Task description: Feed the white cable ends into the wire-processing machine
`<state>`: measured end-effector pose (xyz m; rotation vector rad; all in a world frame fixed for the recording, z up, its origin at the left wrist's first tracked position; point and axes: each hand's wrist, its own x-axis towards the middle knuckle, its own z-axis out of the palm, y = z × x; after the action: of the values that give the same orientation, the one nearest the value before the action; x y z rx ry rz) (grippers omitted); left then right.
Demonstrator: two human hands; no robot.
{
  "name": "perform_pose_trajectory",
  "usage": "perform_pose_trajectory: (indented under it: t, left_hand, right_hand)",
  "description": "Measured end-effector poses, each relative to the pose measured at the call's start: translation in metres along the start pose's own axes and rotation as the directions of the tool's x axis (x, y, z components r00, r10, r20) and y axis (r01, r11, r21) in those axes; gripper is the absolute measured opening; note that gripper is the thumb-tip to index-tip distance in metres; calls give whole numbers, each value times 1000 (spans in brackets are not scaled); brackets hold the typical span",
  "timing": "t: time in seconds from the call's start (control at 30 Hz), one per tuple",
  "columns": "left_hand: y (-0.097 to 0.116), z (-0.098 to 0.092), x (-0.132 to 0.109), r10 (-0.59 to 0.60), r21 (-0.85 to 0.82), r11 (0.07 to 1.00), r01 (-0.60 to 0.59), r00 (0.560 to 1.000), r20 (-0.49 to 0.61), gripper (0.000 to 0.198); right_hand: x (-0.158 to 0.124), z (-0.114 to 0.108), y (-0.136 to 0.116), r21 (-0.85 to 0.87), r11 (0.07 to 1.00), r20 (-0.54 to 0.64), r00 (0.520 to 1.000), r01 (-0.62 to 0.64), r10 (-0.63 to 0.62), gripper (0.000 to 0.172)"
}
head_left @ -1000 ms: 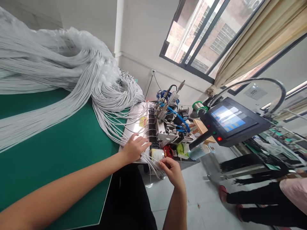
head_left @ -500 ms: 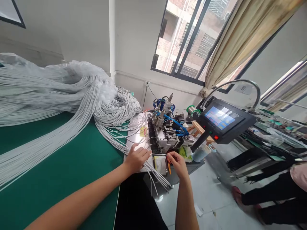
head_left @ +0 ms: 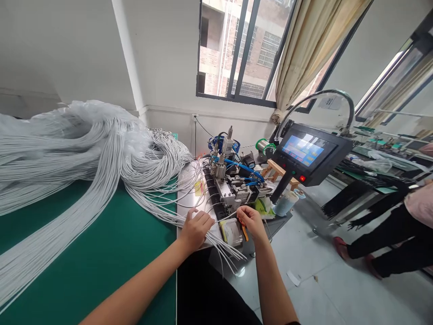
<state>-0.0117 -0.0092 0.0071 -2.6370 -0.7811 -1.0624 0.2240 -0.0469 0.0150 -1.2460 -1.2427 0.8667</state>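
My left hand is closed over a bundle of thin grey-white cables at the table edge; their loose ends stick out past it to the lower right. A single cable runs from beside my left hand to my right hand, which pinches it near its end, fingers closed. Both hands are in front of a small bench machine with metal cylinders and blue air tubes. An orange-handled tool lies just below my right fingers, beside a white round container.
A large heap of cables, partly in clear plastic, covers the green table. A control screen on a post stands right of the machine, near a wire spool. Another person's legs are at far right.
The view has shifted. The cable between my hands, level before, now slants up to the right, with my right hand slightly higher and nearer the machine. My left hand keeps its hold.
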Motion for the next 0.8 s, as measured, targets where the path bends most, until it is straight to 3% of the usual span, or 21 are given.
perform_pose_trajectory:
  t: [0.13, 0.23, 0.37, 0.47, 0.57, 0.7, 0.8]
  left_hand:
    - [-1, 1, 0, -23, -14, 1000, 24, 999, 43, 21]
    - [-1, 1, 0, -47, -15, 999, 49, 996, 76, 33]
    - [0, -1, 1, -48, 32, 998, 46, 994, 98, 55]
    - [0, -1, 2, -68, 62, 996, 62, 993, 95, 57]
    - [1, 0, 2, -113, 71, 992, 105, 988, 105, 56]
    - [1, 2, 2, -153, 82, 986, 143, 979, 136, 55]
    - [1, 3, 3, -162, 90, 985, 149, 975, 151, 56]
  right_hand:
    - [7, 9, 8, 173, 983, -19, 998, -53, 57, 35]
    - [10, 10, 11, 187, 981, -15, 998, -52, 56, 33]
    - [11, 4, 11, -84, 996, -24, 1000, 7, -9, 28]
    - [13, 2, 12, -335, 936, -8, 993, 105, -114, 24]
    - [15, 2, 15, -427, 894, 39, 990, 138, -134, 22]
    - [21, 2, 23, -352, 930, 77, 994, 106, -84, 22]
    - [26, 1, 32, -190, 981, 78, 997, 41, -26, 21]
